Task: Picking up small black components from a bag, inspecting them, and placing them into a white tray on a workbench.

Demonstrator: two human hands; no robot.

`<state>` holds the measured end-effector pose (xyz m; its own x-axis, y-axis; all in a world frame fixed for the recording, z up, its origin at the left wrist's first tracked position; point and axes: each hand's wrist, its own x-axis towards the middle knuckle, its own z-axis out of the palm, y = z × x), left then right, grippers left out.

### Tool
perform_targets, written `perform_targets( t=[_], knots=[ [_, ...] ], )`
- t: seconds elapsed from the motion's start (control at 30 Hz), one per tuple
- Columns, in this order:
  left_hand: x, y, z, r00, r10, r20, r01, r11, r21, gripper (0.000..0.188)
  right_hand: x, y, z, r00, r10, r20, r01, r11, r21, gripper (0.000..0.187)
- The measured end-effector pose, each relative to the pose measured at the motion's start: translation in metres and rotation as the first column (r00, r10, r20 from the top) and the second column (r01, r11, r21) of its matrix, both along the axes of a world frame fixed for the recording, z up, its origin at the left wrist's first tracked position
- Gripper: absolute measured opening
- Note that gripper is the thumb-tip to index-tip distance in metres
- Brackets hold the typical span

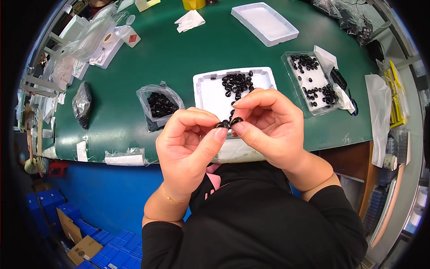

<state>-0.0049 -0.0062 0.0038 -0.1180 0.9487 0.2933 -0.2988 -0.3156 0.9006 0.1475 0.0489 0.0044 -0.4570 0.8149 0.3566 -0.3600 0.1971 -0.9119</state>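
My left hand pinches a small black part between thumb and forefinger. Close against it, a glossy, rounded black piece sits in the pinch of my right hand. The two pieces meet or nearly meet; I cannot tell whether they are joined. Just beyond my fingers lies a white foam tray, partly covered by my hands. Shiny black rounded pieces are heaped in its far right part. Left of the tray, an open clear bag is full of similar black pieces.
On the green table, a clear plastic tray at right holds more black pieces. A white tray and a white glove lie far back. A grey plastic bag and a white bottle are at left.
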Motion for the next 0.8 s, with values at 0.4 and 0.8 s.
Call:
perform_targets(
  t=[0.4, 0.8],
  knots=[
    [0.0000, 0.0005, -0.0030, 0.999, -0.011, 0.045, 0.009, 0.999, 0.032, 0.011, -0.0015, 0.0020, 0.0012, 0.980, 0.119, -0.159, -0.148, 0.971, -0.186, 0.025],
    [0.0009, 0.0017, -0.0068, 0.840, -0.218, 0.497, 0.320, 0.939, -0.129, 0.014, -0.0017, 0.0088, 0.0000, 0.863, 0.274, -0.425, -0.454, 0.790, -0.412, 0.023]
  ],
)
